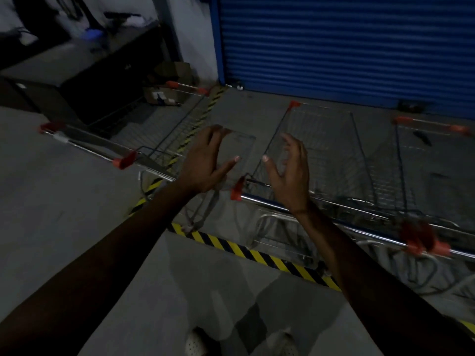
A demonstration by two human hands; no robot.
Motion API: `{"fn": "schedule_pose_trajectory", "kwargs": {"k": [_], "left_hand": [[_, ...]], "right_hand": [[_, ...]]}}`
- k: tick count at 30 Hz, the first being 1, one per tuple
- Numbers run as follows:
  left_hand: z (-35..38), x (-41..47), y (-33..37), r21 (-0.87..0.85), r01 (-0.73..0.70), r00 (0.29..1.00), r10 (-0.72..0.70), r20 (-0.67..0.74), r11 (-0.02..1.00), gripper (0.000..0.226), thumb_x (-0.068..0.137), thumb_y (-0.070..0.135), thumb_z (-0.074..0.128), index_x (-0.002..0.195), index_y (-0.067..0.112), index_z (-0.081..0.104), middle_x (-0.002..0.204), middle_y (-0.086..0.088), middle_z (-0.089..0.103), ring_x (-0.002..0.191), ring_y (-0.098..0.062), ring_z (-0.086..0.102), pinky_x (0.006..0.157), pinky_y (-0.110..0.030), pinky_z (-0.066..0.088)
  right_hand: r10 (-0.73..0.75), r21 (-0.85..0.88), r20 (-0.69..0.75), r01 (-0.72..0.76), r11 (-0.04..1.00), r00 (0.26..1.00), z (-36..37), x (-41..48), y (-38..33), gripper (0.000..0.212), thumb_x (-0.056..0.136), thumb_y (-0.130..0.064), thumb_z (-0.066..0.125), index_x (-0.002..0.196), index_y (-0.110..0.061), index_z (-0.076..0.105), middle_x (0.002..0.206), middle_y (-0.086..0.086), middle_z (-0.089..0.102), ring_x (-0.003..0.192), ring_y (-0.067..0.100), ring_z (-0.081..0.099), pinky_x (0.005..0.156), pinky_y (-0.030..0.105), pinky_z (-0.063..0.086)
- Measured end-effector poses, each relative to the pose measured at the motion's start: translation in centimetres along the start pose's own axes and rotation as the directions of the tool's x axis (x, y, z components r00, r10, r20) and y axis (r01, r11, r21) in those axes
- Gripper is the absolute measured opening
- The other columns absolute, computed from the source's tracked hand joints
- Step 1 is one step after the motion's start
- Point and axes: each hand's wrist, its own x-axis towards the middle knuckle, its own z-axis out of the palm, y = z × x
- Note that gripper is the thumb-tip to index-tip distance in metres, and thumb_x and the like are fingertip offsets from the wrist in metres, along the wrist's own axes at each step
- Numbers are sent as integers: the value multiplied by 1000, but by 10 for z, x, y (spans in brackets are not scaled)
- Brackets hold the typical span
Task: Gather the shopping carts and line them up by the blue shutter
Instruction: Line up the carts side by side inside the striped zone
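Two bare hands reach out over the carts, and both are empty. The left hand [205, 160] has its fingers spread wide, and the right hand [288, 168] has its fingers wide and a bit curled. Neither one is touching anything.

The middle cart [331, 155] sits right in front, with its basket pointing at the blue shutter [347, 47]. Its handle bar [321, 209] runs sideways, from a red cap near the hands off to the right, and it lies just under the right wrist, closer to the person than the fingers are. So the right hand is the nearer one. The left hand hangs past the left end of that bar, over the gap between the middle cart and the left cart [164, 129].

The left cart looks turned, so its bar slants (not in line with its neighbour). A third cart [431, 155] stands to the right, also near the shutter.

The yellow and black tape [257, 255] crosses the floor under the arms.

To grab the bar, I think both hands must come back and down. The left cart likely needs straightening.
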Motion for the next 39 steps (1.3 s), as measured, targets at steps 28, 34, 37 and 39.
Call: {"fn": "schedule_pose_trajectory", "kwargs": {"k": [28, 34, 37, 39], "left_hand": [[-239, -75, -358, 303, 170, 964, -94, -248, 938, 53, 98, 45, 54, 120, -3, 59, 118, -21, 58, 108, -31, 57, 86, -33, 46], [-233, -68, -447, 385, 173, 985, -156, -77, 907, 57, 97, 53, 54, 120, 2, 59, 112, -15, 59, 97, -30, 57, 77, -40, 49], [-223, -66, -485, 394, 176, 982, -186, -14, 902, 57, 94, 53, 57, 121, 2, 60, 114, -15, 62, 101, -30, 59, 81, -41, 49], [-217, -64, -504, 385, 172, 980, -198, 28, 907, 58, 94, 54, 56, 119, 1, 61, 113, -17, 62, 100, -33, 59, 82, -40, 48]], "right_hand": [[-320, 308, 171, 258, 916, 932, 411, 93, -171, 62, 92, -47, 56, 141, -9, 48, 140, 9, 48, 122, 27, 52, 86, 49, 53], [-336, 271, 242, 270, 924, 910, 492, 117, -155, 64, 93, -48, 56, 136, 0, 52, 138, 16, 51, 127, 30, 49, 100, 37, 46], [-321, 251, 282, 253, 934, 904, 524, 124, -145, 69, 95, -52, 53, 140, 0, 49, 142, 14, 49, 130, 29, 48, 103, 32, 43], [-299, 241, 305, 230, 943, 904, 538, 123, -141, 71, 94, -51, 55, 142, -1, 46, 143, 14, 47, 131, 29, 46, 102, 32, 42]]}}
